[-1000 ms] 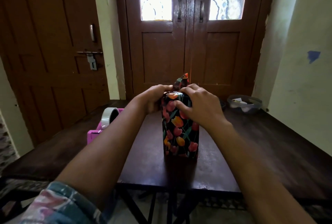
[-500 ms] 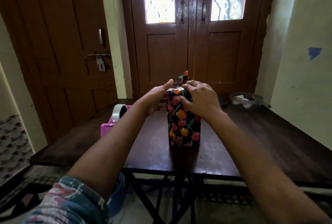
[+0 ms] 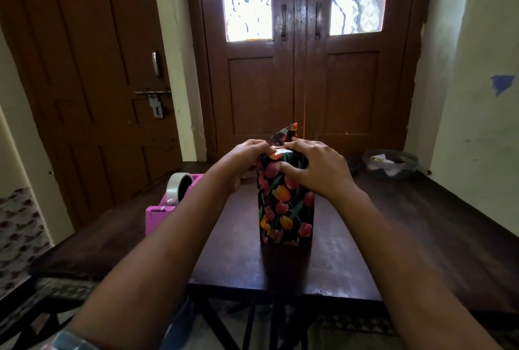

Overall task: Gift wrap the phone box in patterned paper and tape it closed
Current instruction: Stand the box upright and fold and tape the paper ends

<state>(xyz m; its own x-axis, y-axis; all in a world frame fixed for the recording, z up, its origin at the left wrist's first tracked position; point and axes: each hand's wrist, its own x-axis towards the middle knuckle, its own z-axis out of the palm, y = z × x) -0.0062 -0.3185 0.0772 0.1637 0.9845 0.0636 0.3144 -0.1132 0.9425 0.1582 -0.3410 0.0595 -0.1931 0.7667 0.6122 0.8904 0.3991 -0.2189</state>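
The phone box (image 3: 286, 209) stands upright on end on the dark wooden table (image 3: 379, 237), wrapped in black paper printed with red and orange tulips. A pointed paper flap (image 3: 284, 134) sticks up behind its top end. My left hand (image 3: 243, 157) grips the box's top left corner, its fingertips on the folded paper. My right hand (image 3: 314, 165) holds the top from the right, thumb on the front face and fingers curled over the top fold. The top face is mostly hidden by both hands.
A pink tape dispenser (image 3: 168, 203) with a roll of clear tape sits on the table to the left of the box. A clear plastic bowl (image 3: 390, 164) with scraps stands at the far right, by the wall. Brown double doors close the space behind.
The view has tilted and come closer. My left hand has gone from an outstretched reach to a grip on the box's top left corner. The box has stayed in place.
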